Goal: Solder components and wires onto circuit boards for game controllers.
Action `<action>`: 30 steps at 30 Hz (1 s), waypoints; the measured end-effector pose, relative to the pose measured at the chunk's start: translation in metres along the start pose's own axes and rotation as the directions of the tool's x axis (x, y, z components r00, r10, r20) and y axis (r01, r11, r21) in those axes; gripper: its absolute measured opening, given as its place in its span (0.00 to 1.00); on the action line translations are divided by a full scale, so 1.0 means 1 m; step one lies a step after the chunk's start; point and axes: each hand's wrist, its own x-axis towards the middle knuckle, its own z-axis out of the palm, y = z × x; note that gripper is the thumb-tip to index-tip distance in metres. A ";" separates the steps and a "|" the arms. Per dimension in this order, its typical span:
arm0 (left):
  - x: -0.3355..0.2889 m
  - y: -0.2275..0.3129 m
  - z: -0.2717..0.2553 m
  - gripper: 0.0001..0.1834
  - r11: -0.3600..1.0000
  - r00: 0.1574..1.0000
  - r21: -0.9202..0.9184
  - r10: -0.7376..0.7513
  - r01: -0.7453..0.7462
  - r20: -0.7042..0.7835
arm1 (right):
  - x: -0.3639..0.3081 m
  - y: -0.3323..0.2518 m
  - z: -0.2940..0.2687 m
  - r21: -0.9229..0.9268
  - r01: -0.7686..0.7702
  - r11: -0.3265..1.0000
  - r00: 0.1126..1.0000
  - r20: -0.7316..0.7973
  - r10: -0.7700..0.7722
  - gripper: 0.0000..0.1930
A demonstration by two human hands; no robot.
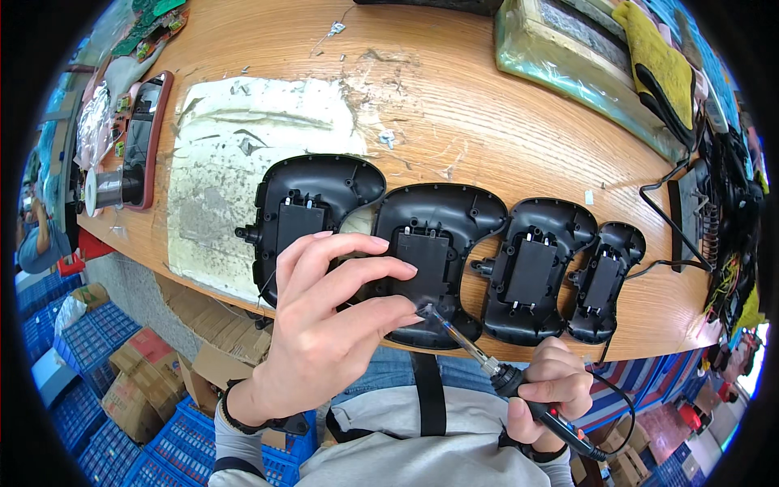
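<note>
Several black plastic controller shells lie in a row along the near edge of a wooden table [487, 105], inner sides up. My left hand [324, 325] hovers over the second shell [438, 252], thumb and fingertips pinched together on something thin near its lower edge; I cannot tell what. My right hand [556, 385] grips a black soldering iron [519, 381], whose metal tip points up-left to the same spot by my left fingertips. The first shell [304, 211] sits just left of my left hand. Two more shells [535, 268] [604, 280] lie to the right.
A worn white mat [243, 154] lies under the first shell. A solder spool [101, 188] and a red-framed phone [146, 138] sit at the left edge. A sponge tray [568, 57], yellow cloth [657, 61] and tangled black cables [722, 219] crowd the right. Cardboard boxes and blue crates lie below.
</note>
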 end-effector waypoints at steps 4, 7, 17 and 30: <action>0.001 0.003 -0.004 0.07 1.000 1.000 0.016 0.008 -0.008 0.016 | -0.001 -0.001 -0.003 0.008 0.030 1.000 1.000 0.007 -0.030 0.11; -0.003 0.006 -0.013 0.07 0.996 0.998 -0.077 -0.054 0.051 -0.036 | -0.004 -0.007 -0.012 0.016 0.021 1.000 0.999 -0.034 -0.020 0.12; 0.013 0.007 -0.023 0.05 0.900 0.937 -0.403 -0.271 0.166 -0.220 | -0.014 -0.011 -0.053 -0.128 -0.037 0.991 0.973 -0.232 0.006 0.18; 0.053 0.030 0.012 0.09 0.976 0.997 -0.212 -0.027 0.043 0.077 | 0.008 0.008 -0.050 -0.069 -0.037 0.997 0.960 -0.280 0.016 0.13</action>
